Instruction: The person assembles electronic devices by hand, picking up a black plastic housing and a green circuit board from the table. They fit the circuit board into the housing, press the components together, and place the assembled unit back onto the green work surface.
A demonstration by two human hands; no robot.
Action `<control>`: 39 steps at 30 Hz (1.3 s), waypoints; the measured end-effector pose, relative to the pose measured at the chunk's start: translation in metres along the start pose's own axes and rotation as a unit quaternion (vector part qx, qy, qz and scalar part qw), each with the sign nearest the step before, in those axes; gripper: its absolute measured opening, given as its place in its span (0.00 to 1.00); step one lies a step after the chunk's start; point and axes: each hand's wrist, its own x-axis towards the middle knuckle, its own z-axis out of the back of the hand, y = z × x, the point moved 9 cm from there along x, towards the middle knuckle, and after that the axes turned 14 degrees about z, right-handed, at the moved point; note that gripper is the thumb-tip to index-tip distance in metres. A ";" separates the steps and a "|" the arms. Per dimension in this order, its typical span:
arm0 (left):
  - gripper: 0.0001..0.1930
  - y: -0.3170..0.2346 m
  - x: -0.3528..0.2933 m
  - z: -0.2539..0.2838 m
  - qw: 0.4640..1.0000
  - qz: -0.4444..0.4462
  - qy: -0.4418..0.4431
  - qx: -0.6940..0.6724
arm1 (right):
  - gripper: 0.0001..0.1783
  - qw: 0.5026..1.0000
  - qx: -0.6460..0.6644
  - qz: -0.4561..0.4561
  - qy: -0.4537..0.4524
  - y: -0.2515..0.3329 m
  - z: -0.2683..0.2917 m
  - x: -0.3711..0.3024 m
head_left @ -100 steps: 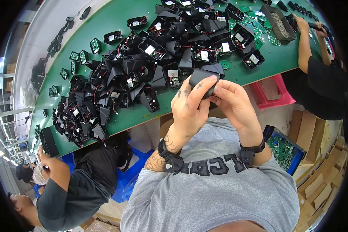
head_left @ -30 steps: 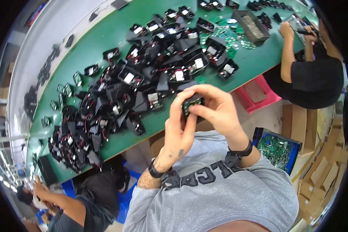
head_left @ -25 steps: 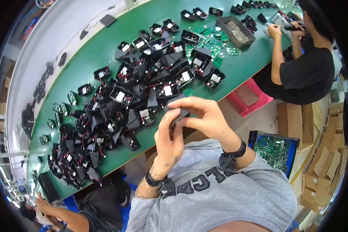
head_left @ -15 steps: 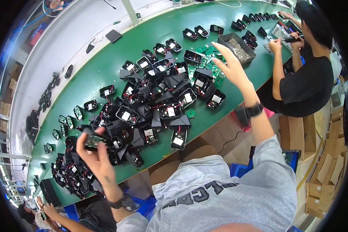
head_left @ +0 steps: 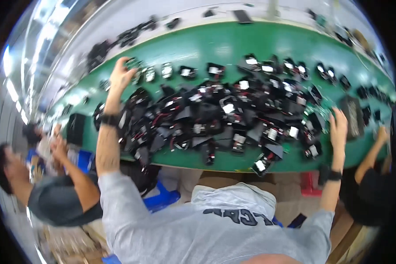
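My left hand (head_left: 119, 75) is at the far left of the green table, thumb and fingers closed around a small black housing with a green circuit board (head_left: 132, 64). Beside it stand similar board-fitted housings (head_left: 150, 74) in a loose row. My right hand (head_left: 339, 126) is over the right part of the table, its fingertips at the loose green circuit boards (head_left: 317, 110). Motion blur hides whether they hold one. Between my hands lies a big heap of black housings (head_left: 207, 116) with red wires and white labels.
A dark bin (head_left: 351, 118) stands right of my right hand. More black housings (head_left: 374, 93) line the far right of the table (head_left: 215, 42). A black box (head_left: 76, 128) stands at the left end. Co-workers sit on the left (head_left: 61, 198) and right (head_left: 369, 193).
My view has turned left. My left hand has carried the housing from above the heap to the row beyond it. My right hand has come down to the circuit boards.
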 end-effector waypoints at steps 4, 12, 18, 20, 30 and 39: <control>0.23 0.044 0.041 0.008 0.994 0.075 -0.039 0.072 | 0.18 1.000 0.010 -0.007 -0.001 0.010 0.004 -0.012; 0.21 0.028 0.049 -0.060 0.994 -0.030 0.036 0.098 | 0.15 0.976 0.119 -0.102 -0.150 -0.017 0.035 -0.056; 0.22 0.016 0.066 -0.101 0.978 -0.085 0.057 0.180 | 0.14 0.935 0.196 -0.200 -0.217 -0.027 0.033 -0.075; 0.22 0.016 0.070 -0.111 0.968 -0.070 0.098 0.222 | 0.13 0.929 0.199 -0.216 -0.228 -0.028 0.035 -0.081; 0.21 0.014 0.059 -0.119 0.920 -0.138 0.105 0.352 | 0.11 0.946 0.056 -0.190 -0.257 -0.008 0.061 -0.093; 0.18 -0.012 0.044 -0.112 0.921 -0.154 -0.023 0.357 | 0.11 0.884 0.148 -0.216 -0.387 -0.006 0.055 -0.116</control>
